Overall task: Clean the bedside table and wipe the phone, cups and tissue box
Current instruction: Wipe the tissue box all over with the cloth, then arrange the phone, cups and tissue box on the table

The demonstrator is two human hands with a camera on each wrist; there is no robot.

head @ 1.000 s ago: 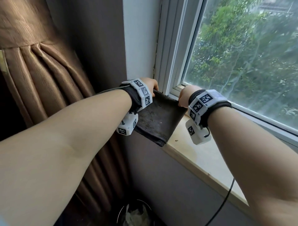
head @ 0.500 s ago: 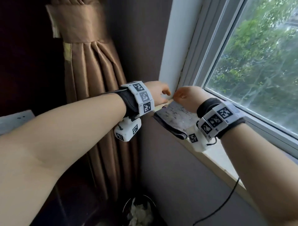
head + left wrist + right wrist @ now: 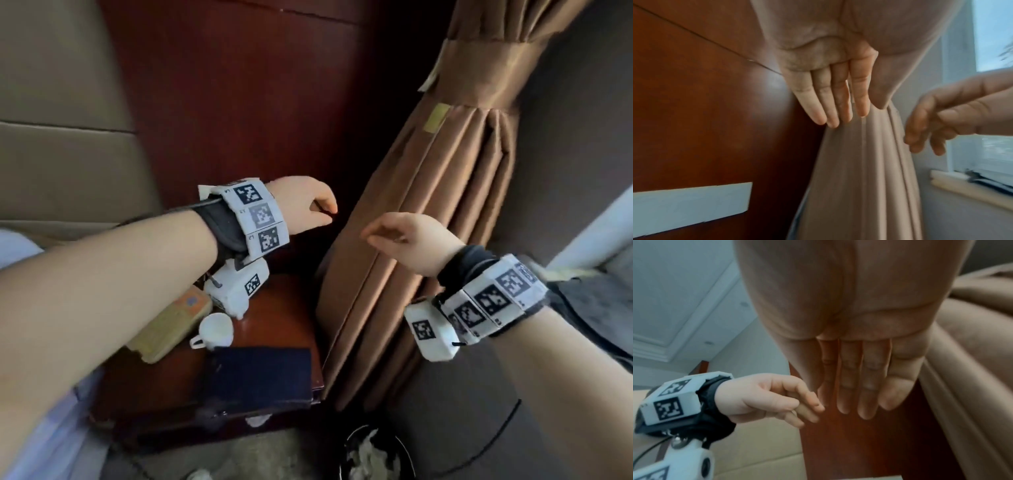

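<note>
Both my hands, left [image 3: 305, 205] and right [image 3: 407, 240], hover with a released grip, holding nothing. Below, on the tabletop [image 3: 274, 308], sits a small white cup [image 3: 215, 329], light and probably fragile; I would take it by its handle.

Head view looked down from above both forearms onto the bedside table [image 3: 274, 308], curtain [image 3: 428, 240] to its right. Left wrist view sat close under the left hand [image 3: 830, 81], facing along its fingers toward the curtain [image 3: 859, 170]. Right wrist view sat close under the right hand [image 3: 859, 353], facing leftward. All three shared the curtain and both hands.
</note>
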